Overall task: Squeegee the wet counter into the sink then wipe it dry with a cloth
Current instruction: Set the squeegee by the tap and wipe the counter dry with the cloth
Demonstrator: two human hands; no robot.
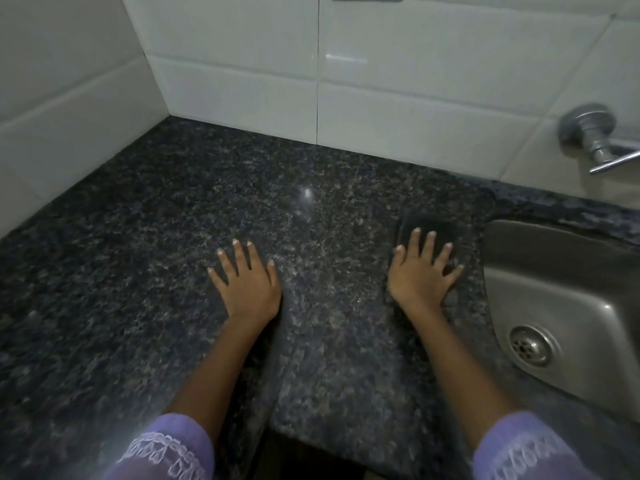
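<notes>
- Cloth [427,233], dark and flat, is seen on the speckled stone bench [138,271], just beside the steel sink [568,306], with its far part showing beyond the fingertips.
- The right hand [420,275] is laid on the cloth with fingers spread and straight, pressing down rather than pinching.
- The left hand [244,278] is rested flat on the bare bench, well apart from the cloth, fingers also spread; nothing is held by it.
- No squeegee can be seen, so the drying stage is judged to be in hand; whether the bench is damp cannot be told from its dull sheen.
- For a good wipe, even pressure should be kept through the whole palm, so that the cloth is dragged flat and not bunched under the fingers.
- Overlapping strokes are best drawn from the tiled wall [242,64] and the left corner toward the sink, so that any remaining water is carried one way.
- The strip along the sink rim should be finished last, and the cloth lifted clear before it slips into the basin.
- The tap [592,136] on the wall at the right should be left untouched.
</notes>
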